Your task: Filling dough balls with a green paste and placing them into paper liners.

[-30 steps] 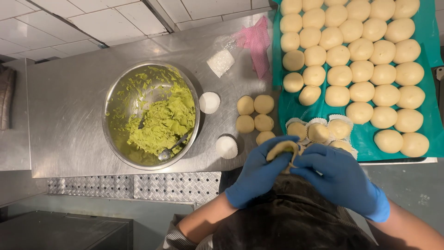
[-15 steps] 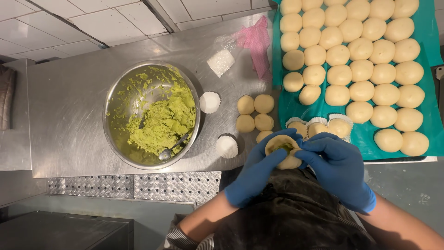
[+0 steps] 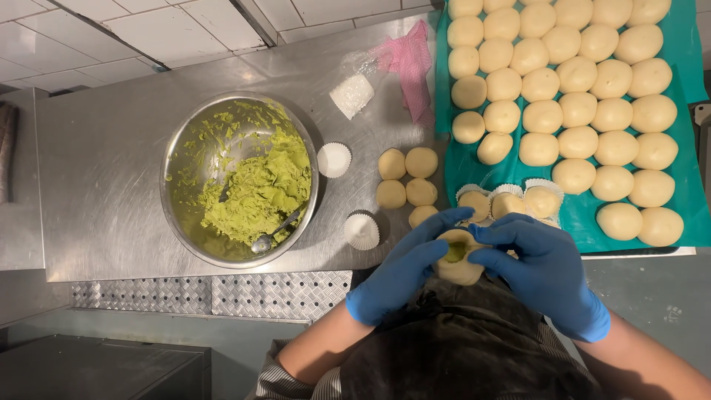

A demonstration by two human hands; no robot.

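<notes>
- Our left hand (image 3: pixel 404 270) and right hand (image 3: pixel 544 270), both in blue gloves, curl partly closed around one dough ball (image 3: pixel 457 261) held between them, its green filling showing.
- It looks soft, light and easily torn; we would grip its outer rim.
- Left of our hands sits the steel bowl (image 3: pixel 241 178).

Clear plastic bag of white paper cups (image 3: pixel 352 92) above the steel bowl (image 3: pixel 178 148)

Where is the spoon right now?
In the head view, the spoon lies in the steel bowl left of centre, its scoop at the near edge of the green paste.
</notes>
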